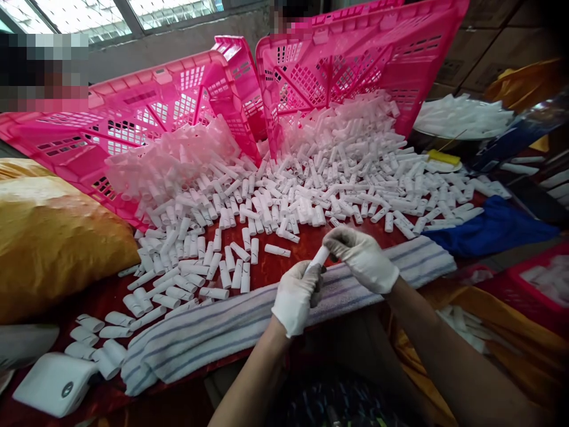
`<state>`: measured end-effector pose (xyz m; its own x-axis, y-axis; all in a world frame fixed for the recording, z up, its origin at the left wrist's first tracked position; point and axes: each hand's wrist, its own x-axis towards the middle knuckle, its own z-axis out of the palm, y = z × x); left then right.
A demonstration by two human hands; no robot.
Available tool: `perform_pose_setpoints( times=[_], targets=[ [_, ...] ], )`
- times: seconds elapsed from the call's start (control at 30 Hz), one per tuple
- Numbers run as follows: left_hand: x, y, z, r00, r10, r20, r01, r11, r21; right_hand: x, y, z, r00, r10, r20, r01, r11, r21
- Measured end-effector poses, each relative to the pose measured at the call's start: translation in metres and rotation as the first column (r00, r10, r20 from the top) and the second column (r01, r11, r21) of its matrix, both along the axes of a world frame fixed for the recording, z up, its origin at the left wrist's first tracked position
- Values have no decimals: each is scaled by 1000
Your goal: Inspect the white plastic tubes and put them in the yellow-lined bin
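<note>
Both of my hands wear white gloves with greyish fingertips. A small white tube [317, 260] is held tilted between them, above the striped towel [213, 332] along the table's front edge. My left hand [297, 292] is closed around the tube's lower end. At the upper end, the fingers of my right hand [361, 256] are pinched together on it. Just beyond my hands lies a wide heap of similar white tubes [306, 196], several with dark marks on them.
Two pink crates [178, 77] [338, 65] lie tipped at the back, tubes spilling out. A yellow sack [57, 237] and a white box [56, 382] are at left. At right are a blue cloth [498, 228], a heaped bowl [448, 142] and a yellow object [443, 157].
</note>
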<state>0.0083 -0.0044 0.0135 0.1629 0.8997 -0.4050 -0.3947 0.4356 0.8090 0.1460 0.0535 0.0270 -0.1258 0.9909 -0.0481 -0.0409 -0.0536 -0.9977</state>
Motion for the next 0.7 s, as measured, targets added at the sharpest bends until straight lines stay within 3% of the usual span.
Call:
perform_pose_setpoints(
  times=[0.17, 0.3, 0.47, 0.53, 0.57, 0.63, 0.7],
  targets=[
    [-18, 7, 1, 933, -128, 336, 177, 977, -122, 5, 0, -6, 995, 97, -5, -95, 988, 122],
    [-29, 10, 0, 773, -200, 602, 412, 880, -237, 13, -2, -6, 984, 179, -17, -168, 949, 267],
    [-17, 9, -3, 708, -196, 679, 469, 849, -244, 23, -19, -7, 983, 167, -76, -145, 960, 239],
    [0, 4, 0, 754, -247, 608, 464, 856, -228, 24, -28, -11, 989, 112, -95, -94, 979, 179],
    [11, 1, 2, 811, -269, 519, 427, 879, -211, 24, -33, -14, 992, 83, -97, -68, 987, 145],
    [30, -8, 6, 945, -262, 195, 288, 951, -117, 25, -40, -17, 994, 25, -108, -15, 995, 94],
    [42, -14, 8, 959, -190, -211, 214, 972, 96, 31, -46, -16, 995, -36, -94, 42, 997, 65]
  ],
)
